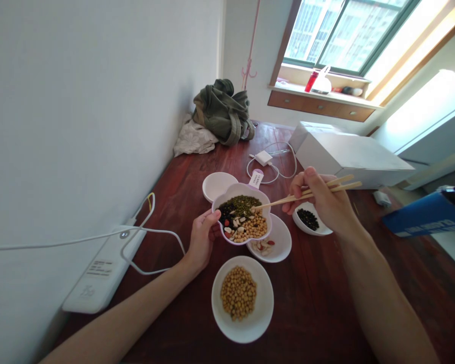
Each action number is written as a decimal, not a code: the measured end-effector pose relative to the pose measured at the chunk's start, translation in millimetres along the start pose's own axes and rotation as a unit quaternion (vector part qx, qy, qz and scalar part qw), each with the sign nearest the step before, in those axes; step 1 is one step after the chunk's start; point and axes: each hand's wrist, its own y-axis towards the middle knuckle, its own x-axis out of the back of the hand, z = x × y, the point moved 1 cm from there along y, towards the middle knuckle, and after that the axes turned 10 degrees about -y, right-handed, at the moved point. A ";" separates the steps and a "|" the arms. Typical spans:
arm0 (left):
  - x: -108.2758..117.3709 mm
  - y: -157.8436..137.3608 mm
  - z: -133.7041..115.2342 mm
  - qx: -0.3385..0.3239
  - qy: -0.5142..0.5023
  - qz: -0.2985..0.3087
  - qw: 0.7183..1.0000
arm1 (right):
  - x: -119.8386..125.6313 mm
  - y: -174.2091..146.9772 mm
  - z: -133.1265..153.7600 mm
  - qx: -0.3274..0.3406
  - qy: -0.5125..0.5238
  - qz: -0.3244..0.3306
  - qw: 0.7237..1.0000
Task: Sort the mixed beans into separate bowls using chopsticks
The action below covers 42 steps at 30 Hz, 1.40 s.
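Observation:
My left hand (206, 236) grips the left rim of a flower-shaped dish (267, 198) with a purple edge, thumb on top. In the dish lie green beans (246, 205), black beans, yellow soybeans (252, 227) and several pale and red pieces. My right hand (320, 196) is closed around a pair of wooden chopsticks (307, 193), whose tips reach into the dish near the green beans. Partly under the dish is a white bowl (284, 240) with pale slices. Nearer to me stands a white bowl (265, 303) of soybeans. Below my right hand sits a small bowl (320, 231) of black beans.
A white plate (216, 186) lies behind the dish. Farther back are a charger (263, 158) with its cable, a white box (356, 156) and a green bag (225, 114). On the left rests a power strip (98, 273) with cords; a blue bag (428, 212) stands at right.

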 end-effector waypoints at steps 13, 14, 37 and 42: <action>0.9 0.7 0.8 0.004 -0.001 0.001 1.000 | 55.5 -34.7 33.3 0.027 -0.045 -0.031 0.998; 1.1 0.8 0.9 0.003 -0.001 0.000 1.000 | 59.4 -37.9 35.4 0.021 -0.066 -0.028 0.997; 0.2 -0.7 0.6 0.000 0.004 -0.003 1.000 | 19.5 -42.6 38.2 0.072 -0.084 0.094 0.989; -0.2 -0.6 0.4 -0.001 0.005 -0.001 1.000 | -1.6 -33.2 26.8 0.080 -0.122 0.108 0.983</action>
